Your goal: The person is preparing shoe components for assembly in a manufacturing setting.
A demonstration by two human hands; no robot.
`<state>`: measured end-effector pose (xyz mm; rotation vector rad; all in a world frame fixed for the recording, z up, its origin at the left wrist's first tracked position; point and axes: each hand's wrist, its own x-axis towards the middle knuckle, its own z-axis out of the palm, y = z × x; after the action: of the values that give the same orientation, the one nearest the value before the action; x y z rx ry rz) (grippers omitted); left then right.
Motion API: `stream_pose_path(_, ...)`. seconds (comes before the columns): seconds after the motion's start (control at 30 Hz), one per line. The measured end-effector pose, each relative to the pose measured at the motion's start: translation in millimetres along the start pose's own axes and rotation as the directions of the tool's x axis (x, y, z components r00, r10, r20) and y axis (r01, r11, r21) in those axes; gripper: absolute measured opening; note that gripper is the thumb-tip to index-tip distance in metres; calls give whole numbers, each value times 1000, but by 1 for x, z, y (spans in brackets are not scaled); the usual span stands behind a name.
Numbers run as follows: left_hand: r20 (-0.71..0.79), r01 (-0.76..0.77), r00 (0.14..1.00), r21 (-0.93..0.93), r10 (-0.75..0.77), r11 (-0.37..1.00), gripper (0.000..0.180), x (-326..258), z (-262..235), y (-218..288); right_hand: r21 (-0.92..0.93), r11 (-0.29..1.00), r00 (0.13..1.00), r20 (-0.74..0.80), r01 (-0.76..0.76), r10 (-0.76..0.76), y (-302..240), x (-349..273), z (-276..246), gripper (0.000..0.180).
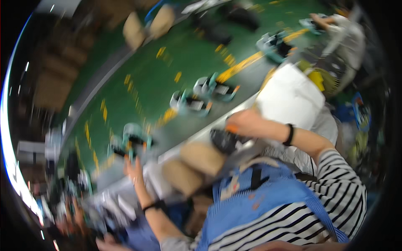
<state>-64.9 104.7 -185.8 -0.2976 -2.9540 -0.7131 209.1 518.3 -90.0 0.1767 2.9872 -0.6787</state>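
Note:
My left hand [134, 170] is raised at the near edge of the green surface, its fingers stretched out and blurred. Close beyond it lies a teal-and-black piece with orange bits [136, 136]. My right hand [247, 123] is bent with its fingers closed, beside a black crumpled-looking piece [224, 141]. A small orange thing [231, 126] shows at its fingertips, too smeared to name. Two rounded tan pieces [203, 158] lie between my hands. A large white sheet or panel [289, 96] stands just past my right wrist.
More teal-and-black pieces [190, 103] lie along the green surface [155, 79] with yellow markings. Two tan pieces [162, 21] lie at its far side. A co-worker [345, 42] reaches toward a teal piece at the upper right. Another person's hands [73, 217] appear at lower left.

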Motion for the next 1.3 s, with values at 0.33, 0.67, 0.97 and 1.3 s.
stream_pose_path(0.33,294,253,888,327,-353,910,69,75,-17,43,-108,987,991,-45,118,-123,38,122,52,29)
stream_pose_path(0.67,506,-28,833,441,-222,897,68,120,84,7,-388,921,943,-303,7,-135,48,127,59,20)
stream_pose_path(0.97,429,-457,832,169,352,874,43,80,172,160,-319,945,947,-318,-69,-38,106,104,82,14)
stream_pose_path(1.3,568,-609,607,-117,556,785,42,6,222,339,-265,763,751,-529,-589,396,186,40,16,10)
